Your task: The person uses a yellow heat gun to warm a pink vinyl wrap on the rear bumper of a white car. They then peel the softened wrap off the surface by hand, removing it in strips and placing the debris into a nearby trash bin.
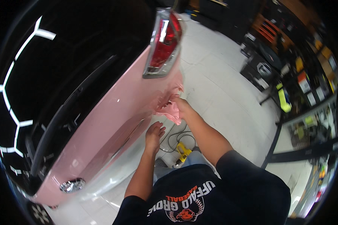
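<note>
car (97,131): left | tail light (164,48): on car, beyond film (171,111) | cord (169,140): on floor (229,90), beside heat gun (183,152) | boxes (257,73): right

lettering (181,194) on dark shirt (251,183); white and orange

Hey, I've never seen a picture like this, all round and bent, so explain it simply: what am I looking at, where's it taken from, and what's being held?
There's no machine arm here, just a person's two bare hands. The one picture comes from a wide fisheye camera worn on the head, looking down, so straight edges curve toward the rim.

In front is the rear of a pink car, with a red and clear taillight. Below that, the right hand holds crumpled pink film. The left hand is open and empty nearby. A yellow heat gun shows by the person's legs, above the white floor or on it.
</note>
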A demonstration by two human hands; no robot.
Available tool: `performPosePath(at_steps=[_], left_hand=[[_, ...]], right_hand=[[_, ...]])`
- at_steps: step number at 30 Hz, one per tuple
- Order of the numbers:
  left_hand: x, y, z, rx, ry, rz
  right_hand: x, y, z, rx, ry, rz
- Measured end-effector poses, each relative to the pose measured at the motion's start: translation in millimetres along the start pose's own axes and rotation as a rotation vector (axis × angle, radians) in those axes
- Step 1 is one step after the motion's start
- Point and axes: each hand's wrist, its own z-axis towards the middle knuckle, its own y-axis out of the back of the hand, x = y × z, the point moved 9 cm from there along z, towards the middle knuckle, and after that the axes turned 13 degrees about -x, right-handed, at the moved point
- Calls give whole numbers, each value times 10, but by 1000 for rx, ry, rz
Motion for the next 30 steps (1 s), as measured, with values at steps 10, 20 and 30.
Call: performPosePath(at_steps=[10,20,30], left_hand=[[676,-179,-346,-511,-221,293],[929,344,-1494,-366,99,-869],[1821,1542,-3148,-422,-158,-787]], right_hand=[[-1142,457,-672,383,71,-810],[-1117,-224,-3054,1729,1303,-1076],[-3440,216,-3459,2046,567,-1422]])
